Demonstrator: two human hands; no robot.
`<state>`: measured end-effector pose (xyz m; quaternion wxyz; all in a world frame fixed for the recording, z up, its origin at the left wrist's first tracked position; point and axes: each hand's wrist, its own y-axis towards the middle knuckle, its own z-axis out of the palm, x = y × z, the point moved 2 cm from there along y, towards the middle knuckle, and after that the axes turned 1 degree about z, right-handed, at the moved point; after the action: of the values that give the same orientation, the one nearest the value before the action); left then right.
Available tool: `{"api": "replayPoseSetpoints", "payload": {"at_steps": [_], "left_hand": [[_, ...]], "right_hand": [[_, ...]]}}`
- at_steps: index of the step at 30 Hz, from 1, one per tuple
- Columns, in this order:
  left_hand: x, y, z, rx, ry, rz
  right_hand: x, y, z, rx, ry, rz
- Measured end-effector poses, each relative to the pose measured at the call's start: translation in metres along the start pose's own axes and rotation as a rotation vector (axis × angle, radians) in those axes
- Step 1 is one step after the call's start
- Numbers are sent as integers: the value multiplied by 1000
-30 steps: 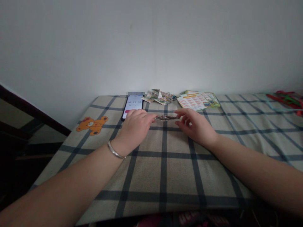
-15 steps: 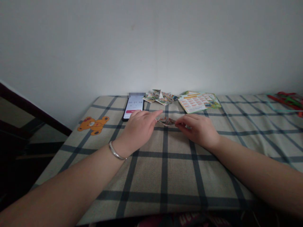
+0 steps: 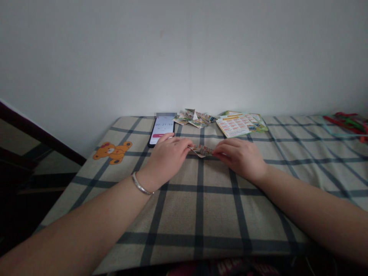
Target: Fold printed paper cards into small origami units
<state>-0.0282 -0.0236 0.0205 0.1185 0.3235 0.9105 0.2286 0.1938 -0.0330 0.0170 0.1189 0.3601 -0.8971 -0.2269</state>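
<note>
Between my two hands is a small folded piece of printed paper [image 3: 201,150], held just over the checked tablecloth. My left hand [image 3: 169,155], with a silver bangle at the wrist, pinches its left end. My right hand [image 3: 241,156] pinches the right end between thumb and fingers. Several folded paper pieces [image 3: 195,118] made of similar printed paper lie heaped beyond, against the wall. To their right rests a small stack of flat printed sheets [image 3: 238,124].
A phone [image 3: 162,128] showing a running timer lies just beyond my left hand. The checked tablecloth [image 3: 184,214] covers the table and has a bear picture [image 3: 112,152] at left. Red and green items [image 3: 349,124] sit at the far right. A white wall [image 3: 184,57] stands behind.
My left fingers, raised and stretched before, have come down and closed on the paper's left end. The paper has tilted and changed shape a little. My right hand stays nearly in place.
</note>
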Motion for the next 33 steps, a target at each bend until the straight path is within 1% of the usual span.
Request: {"api": "replayPoseSetpoints", "payload": {"at_steps": [5,7,10,12,14,17,20,23,27,33], "left_hand": [[-4,-3,-1,-17,5,10],[-6,-5,-2,-37,8,9],[-8,-7,-3,-54,35,-15],[-9,-7,-3,-18,42,-3],[-10,-6,-2,42,33,43],[-10,-5,1,120,3,105],[-10,-5,2,165,-3,114],[-9,-5,3,183,-4,116],[-8,-4,2,192,-11,119],[-8,-3,4,211,-2,106]], "right_hand": [[0,2,-4,-22,-53,56],[-2,2,-6,-35,-103,49],[-5,5,-8,-21,-191,24],[-8,8,-8,-1,-253,1],[-10,15,-7,26,-320,-29],[-12,29,-2,83,-372,-81],[-14,47,6,107,-400,-95],[-14,63,15,125,-409,-104],[-15,80,27,146,-408,-54],[-21,94,34,169,-415,-4]]}}
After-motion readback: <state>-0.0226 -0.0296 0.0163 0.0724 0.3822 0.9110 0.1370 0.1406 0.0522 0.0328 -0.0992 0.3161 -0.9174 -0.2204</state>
